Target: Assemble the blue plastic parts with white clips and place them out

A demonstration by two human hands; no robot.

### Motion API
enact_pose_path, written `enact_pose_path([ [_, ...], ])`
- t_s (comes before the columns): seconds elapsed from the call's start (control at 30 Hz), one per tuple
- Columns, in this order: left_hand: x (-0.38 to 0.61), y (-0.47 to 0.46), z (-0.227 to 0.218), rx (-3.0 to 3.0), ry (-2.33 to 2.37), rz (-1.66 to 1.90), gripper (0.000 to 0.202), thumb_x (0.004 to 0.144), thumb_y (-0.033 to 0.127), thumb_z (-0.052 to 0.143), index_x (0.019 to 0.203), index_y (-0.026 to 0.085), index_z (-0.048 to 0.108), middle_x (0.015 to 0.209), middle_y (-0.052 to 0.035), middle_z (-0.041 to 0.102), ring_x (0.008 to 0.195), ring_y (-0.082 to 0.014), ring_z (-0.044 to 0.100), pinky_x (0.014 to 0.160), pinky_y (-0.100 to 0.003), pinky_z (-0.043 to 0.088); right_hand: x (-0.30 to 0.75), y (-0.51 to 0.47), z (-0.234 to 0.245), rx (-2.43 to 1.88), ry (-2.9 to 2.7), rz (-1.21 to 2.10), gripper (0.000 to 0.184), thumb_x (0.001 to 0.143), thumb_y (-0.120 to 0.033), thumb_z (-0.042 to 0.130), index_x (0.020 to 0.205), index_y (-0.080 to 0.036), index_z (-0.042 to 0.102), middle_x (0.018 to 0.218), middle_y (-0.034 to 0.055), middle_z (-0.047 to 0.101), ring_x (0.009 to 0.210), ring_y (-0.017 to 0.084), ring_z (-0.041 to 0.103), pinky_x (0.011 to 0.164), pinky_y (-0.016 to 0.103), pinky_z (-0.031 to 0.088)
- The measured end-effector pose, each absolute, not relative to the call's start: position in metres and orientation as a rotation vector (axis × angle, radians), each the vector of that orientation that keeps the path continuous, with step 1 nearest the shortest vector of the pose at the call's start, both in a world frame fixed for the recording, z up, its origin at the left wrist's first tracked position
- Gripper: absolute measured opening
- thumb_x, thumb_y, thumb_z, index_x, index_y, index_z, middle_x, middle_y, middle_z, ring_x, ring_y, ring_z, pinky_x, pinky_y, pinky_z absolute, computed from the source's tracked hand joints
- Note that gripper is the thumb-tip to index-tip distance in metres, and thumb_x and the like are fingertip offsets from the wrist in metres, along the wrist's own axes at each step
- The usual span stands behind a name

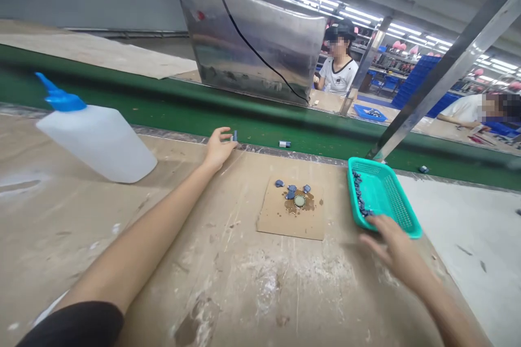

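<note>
At the far edge of the tabletop (pixel 228 293), around 11 o'clock, the left hand (pixel 220 149) curls beside a small blue piece (pixel 235 136), perhaps touching it. At 2 o'clock, the open right hand (pixel 396 246) lies against a teal plastic basket (pixel 376 165) holding dark-blue pieces (pixel 358 192); a stained cardboard square (pixel 291 217) sits between the hands.

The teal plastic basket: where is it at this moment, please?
In the head view, the teal basket sits at right on the bench, by the person's right hand, right of the cardboard square.
</note>
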State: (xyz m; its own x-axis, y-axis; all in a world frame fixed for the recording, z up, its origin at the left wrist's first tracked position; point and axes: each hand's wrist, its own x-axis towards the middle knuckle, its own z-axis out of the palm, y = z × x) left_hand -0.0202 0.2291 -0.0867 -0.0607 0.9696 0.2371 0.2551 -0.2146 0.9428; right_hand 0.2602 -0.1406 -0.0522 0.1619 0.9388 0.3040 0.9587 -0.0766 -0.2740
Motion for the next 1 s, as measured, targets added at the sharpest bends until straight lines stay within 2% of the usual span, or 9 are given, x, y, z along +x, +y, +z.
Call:
enact_pose_path([
  [0.1, -0.017, 0.217, -0.074, 1.278, 1.199, 1.371, 0.041, 0.054, 0.002, 0.057, 0.092, 0.015, 0.059, 0.08, -0.0016, 0.056, 0.063, -0.01, 0.053, 0.06, -0.021, 0.044, 0.238, -0.17, -0.08, -1.939, -1.716, -0.405, 0.017, 0.081, -0.03, 0.049, 0.093, -0.022, 0.057, 0.087, 0.0075, 0.062, 0.082, 0.025, 0.058, 0.074, 0.039, 0.041],
  [0.23, -0.005, 0.197, -0.056, 1.191, 0.96, 1.309, 0.033, 0.048, 0.001, 0.061, 0.079, 0.013, 0.063, 0.067, 0.0015, 0.054, 0.06, -0.0081, 0.05, 0.06, -0.02, 0.042, 0.236, -0.15, -0.077, -1.981, -1.752, -0.301, 0.018, 0.084, -0.029, 0.044, 0.088, -0.02, 0.059, 0.084, 0.0069, 0.063, 0.079, 0.024, 0.058, 0.07, 0.038, 0.041],
  [0.5, 0.003, 0.183, -0.058, 1.091, 0.857, 1.131, 0.028, 0.05, 0.006, 0.064, 0.077, 0.012, 0.062, 0.067, 0.0005, 0.058, 0.062, -0.0085, 0.054, 0.066, -0.022, 0.044, 0.236, -0.139, -0.06, -2.051, -1.747, -0.13, 0.024, 0.084, -0.033, 0.042, 0.09, -0.021, 0.062, 0.084, 0.0075, 0.063, 0.079, 0.024, 0.059, 0.069, 0.039, 0.045],
  [0.57, 0.003, 0.183, -0.06, 1.062, 0.866, 1.148, 0.029, 0.05, 0.003, 0.062, 0.078, 0.012, 0.061, 0.068, 0.0001, 0.058, 0.064, -0.0089, 0.056, 0.067, -0.022, 0.045, 0.25, -0.126, -0.044, -2.051, -1.794, 0.014, 0.026, 0.085, -0.033, 0.04, 0.095, -0.021, 0.061, 0.092, 0.007, 0.064, 0.085, 0.023, 0.059, 0.071, 0.036, 0.046],
  [0.63, 0.003, 0.184, -0.061, 1.029, 0.878, 1.136, 0.03, 0.05, 0.0, 0.06, 0.078, 0.011, 0.06, 0.071, -0.001, 0.06, 0.066, -0.0096, 0.057, 0.068, -0.023, 0.046, 0.275, -0.102, -0.026, -2.109, -1.719, -0.043, 0.029, 0.085, -0.033, 0.038, 0.101, -0.021, 0.059, 0.1, 0.0071, 0.063, 0.089, 0.022, 0.059, 0.073, 0.033, 0.047],
  [0.7, 0.003, 0.183, -0.061, 1.005, 0.879, 1.107, 0.03, 0.051, -0.002, 0.057, 0.079, 0.01, 0.06, 0.073, -0.0022, 0.06, 0.067, -0.0097, 0.058, 0.07, -0.022, 0.046, 0.302, -0.072, -0.015, -2.35, -1.714, -0.173, 0.031, 0.085, -0.023, 0.035, 0.104, -0.017, 0.058, 0.105, 0.0082, 0.062, 0.094, 0.022, 0.057, 0.081, 0.032, 0.044],
  [0.77, 0.003, 0.182, -0.06, 0.984, 0.868, 1.08, 0.027, 0.054, -0.003, 0.053, 0.077, 0.01, 0.06, 0.074, -0.0034, 0.061, 0.068, -0.0096, 0.058, 0.073, -0.022, 0.047, 0.324, -0.042, -0.014, -2.552, -1.799, -0.157, 0.035, 0.081, -0.01, 0.034, 0.106, -0.013, 0.059, 0.109, 0.0113, 0.06, 0.099, 0.022, 0.056, 0.084, 0.03, 0.041],
  [0.9, 0.007, 0.177, -0.059, 0.968, 0.842, 0.978, 0.028, 0.058, -0.005, 0.046, 0.078, 0.009, 0.059, 0.08, -0.0082, 0.063, 0.068, -0.0124, 0.061, 0.07, -0.025, 0.049, 0.34, -0.006, -0.032, -2.653, -1.86, -0.136, 0.033, 0.069, 0.001, 0.041, 0.09, -0.005, 0.065, 0.094, 0.0195, 0.064, 0.092, 0.027, 0.059, 0.08, 0.032, 0.042],
  [1.0, 0.009, 0.174, -0.06, 0.963, 0.812, 0.903, 0.027, 0.062, -0.005, 0.044, 0.08, 0.009, 0.059, 0.079, -0.0101, 0.063, 0.068, -0.0138, 0.062, 0.069, -0.026, 0.05, 0.341, -0.004, -0.046, -2.684, -1.862, -0.146, 0.033, 0.065, 0.003, 0.041, 0.084, -0.005, 0.067, 0.089, 0.0206, 0.065, 0.089, 0.029, 0.06, 0.078, 0.032, 0.042],
])
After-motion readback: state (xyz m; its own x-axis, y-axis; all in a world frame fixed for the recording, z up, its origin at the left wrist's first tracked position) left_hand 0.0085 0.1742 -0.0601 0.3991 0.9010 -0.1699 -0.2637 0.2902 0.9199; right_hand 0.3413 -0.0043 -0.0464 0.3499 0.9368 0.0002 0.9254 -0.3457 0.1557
